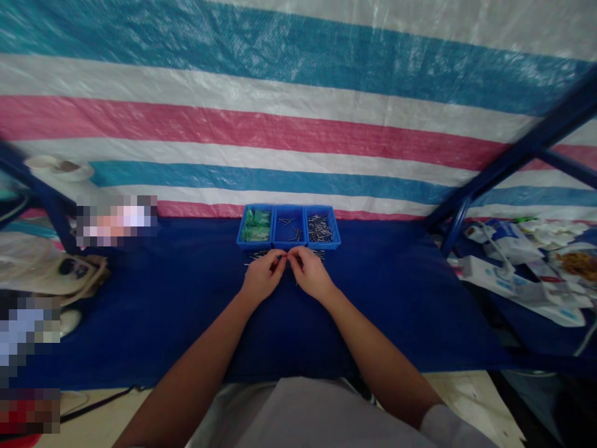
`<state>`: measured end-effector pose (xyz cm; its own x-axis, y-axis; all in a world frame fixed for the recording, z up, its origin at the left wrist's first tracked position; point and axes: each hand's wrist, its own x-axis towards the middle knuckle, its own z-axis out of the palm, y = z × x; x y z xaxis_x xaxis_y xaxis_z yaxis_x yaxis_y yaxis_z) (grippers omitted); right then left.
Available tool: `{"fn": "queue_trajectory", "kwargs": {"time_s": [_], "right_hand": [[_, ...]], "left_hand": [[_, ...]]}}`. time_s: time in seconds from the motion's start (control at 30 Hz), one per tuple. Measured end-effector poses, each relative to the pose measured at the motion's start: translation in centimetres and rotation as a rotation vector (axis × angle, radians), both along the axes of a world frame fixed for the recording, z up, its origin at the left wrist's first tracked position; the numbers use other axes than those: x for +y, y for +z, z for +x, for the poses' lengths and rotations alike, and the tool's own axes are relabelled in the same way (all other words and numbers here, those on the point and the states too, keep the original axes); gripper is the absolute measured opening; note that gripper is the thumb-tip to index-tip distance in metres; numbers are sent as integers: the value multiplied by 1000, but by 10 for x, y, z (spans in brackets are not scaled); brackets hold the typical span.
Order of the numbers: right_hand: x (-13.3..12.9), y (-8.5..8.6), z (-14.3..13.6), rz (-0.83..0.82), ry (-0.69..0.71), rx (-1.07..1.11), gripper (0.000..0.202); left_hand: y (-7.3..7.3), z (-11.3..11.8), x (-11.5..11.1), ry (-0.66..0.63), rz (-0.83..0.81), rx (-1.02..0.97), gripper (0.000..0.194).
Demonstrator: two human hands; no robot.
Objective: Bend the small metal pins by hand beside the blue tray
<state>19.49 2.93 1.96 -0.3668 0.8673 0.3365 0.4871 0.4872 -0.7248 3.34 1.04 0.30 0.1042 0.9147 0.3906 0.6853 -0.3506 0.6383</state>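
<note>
My left hand [265, 274] and my right hand [308, 271] meet at the fingertips just in front of three joined blue bins. Both are pinched closed on something too small to make out. The left bin [256, 225] holds green packets, the middle bin [288, 219] has a few thin metal pieces, and the right bin [319, 229] holds many metal pieces. More thin metal pieces [319, 255] lie on the blue cloth beside and partly behind my hands.
A striped sheet [298, 130] hangs behind the blue-covered surface [396, 298]. Blue metal bars [508, 146] slant on both sides. A white power strip [522, 289] and plastic bags are at right; a bag [37, 261] is at left.
</note>
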Motion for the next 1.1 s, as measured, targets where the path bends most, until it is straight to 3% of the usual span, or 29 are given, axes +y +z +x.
{"fn": "queue_trajectory", "kwargs": {"time_s": [0.33, 0.57, 0.8, 1.1], "right_hand": [[3, 0, 2, -30, -75, 123, 15], [0, 0, 0, 19, -28, 130, 18], [2, 0, 3, 80, -11, 142, 20], [1, 5, 3, 107, -10, 119, 20]], "left_hand": [[3, 2, 0, 24, -5, 25, 19], [1, -4, -1, 95, 112, 96, 20], [-6, -1, -2, 66, 165, 154, 18], [4, -2, 0, 42, 54, -24, 14]]}}
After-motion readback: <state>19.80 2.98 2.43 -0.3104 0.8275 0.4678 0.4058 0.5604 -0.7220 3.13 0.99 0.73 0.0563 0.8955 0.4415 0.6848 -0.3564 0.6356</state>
